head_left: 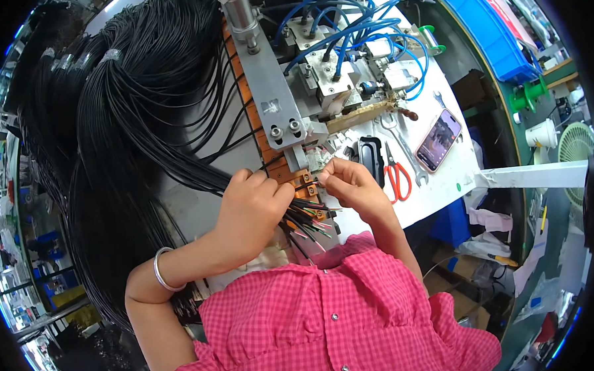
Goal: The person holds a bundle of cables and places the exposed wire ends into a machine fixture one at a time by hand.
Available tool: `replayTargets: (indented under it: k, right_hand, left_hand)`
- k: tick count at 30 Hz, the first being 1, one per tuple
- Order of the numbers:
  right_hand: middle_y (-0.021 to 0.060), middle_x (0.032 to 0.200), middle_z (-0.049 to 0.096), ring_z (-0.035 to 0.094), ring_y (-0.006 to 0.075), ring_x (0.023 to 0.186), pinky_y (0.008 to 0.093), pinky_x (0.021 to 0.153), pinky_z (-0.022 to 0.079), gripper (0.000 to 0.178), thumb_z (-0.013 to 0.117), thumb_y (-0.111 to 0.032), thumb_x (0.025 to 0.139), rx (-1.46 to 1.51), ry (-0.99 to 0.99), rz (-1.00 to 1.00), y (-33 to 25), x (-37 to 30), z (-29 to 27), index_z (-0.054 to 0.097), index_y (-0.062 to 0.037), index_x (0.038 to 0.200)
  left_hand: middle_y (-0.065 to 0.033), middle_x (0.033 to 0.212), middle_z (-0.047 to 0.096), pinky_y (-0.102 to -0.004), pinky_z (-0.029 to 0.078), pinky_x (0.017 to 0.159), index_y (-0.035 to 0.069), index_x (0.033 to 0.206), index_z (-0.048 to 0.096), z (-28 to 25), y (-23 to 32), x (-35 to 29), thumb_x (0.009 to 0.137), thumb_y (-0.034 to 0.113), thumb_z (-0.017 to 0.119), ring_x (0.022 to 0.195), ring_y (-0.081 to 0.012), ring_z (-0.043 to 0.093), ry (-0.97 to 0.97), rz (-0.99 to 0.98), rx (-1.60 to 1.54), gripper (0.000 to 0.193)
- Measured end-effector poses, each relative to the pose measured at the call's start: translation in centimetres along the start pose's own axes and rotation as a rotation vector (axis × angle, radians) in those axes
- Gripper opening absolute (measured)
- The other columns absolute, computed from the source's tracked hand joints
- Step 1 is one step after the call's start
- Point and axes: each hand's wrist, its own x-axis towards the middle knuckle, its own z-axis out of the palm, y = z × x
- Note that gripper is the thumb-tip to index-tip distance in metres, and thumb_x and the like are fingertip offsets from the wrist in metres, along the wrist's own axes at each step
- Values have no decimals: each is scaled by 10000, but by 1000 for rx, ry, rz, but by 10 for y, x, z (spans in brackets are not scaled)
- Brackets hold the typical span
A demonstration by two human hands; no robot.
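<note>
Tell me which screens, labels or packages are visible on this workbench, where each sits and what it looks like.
Phone: lies flat on the white bench, right of the red-handled scissors; rounded rectangle, pinkish case, screen lit with a colourful picture.
Sticker: small pale square on the grey metal arm of the machine, print too small to tell.
Blue bin: top right, holding a flat sheet with red and white colours.

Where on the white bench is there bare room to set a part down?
The white tabletop is bare between the red-handled scissors and its right edge, below the pink-cased phone. A smaller bare strip lies right of the right hand. It is crowded by the black cable bundles and the grey metal press with blue hoses.
</note>
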Motion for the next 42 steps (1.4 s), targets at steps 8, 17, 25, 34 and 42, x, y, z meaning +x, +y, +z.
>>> replayTargets:
  k: [8,17,25,34,42]
  right_hand:
    - [-74,603,451,346,1,486,182,422,229,171,572,-187,907,-30,144,-199,13,-2,16,532,-64,795]
    - [-60,587,483,387,10,504,194,443,271,206,601,-206,889,50,11,35,-6,-3,3,562,-51,759]
    - [-65,585,473,372,6,514,204,442,257,207,599,-204,891,22,24,15,-1,-1,3,572,-44,762]
    - [-50,629,520,504,11,596,150,502,361,78,625,-89,874,-67,302,-280,17,4,10,592,-20,861]
    - [-31,691,598,533,17,609,152,509,390,107,681,-35,819,114,157,-249,-9,-14,19,654,10,913]
  left_hand:
    - [-53,643,494,-349,365,630,82,722,487,-3,2,-1,618,19,588,676,-227,511,42,40,71,158]
    - [-66,644,488,-358,363,627,68,720,483,-6,2,1,616,-19,551,677,-249,502,14,34,38,152]
    - [-64,642,491,-357,366,630,66,728,494,-6,1,2,624,-5,559,681,-245,509,14,40,47,142]
    - [-89,719,511,-383,391,643,44,821,552,-22,-4,-3,598,-12,590,726,-273,522,14,-72,-4,234]
    - [-107,737,537,-379,406,645,30,914,594,-17,0,0,601,13,636,725,-293,541,50,-32,-83,316]
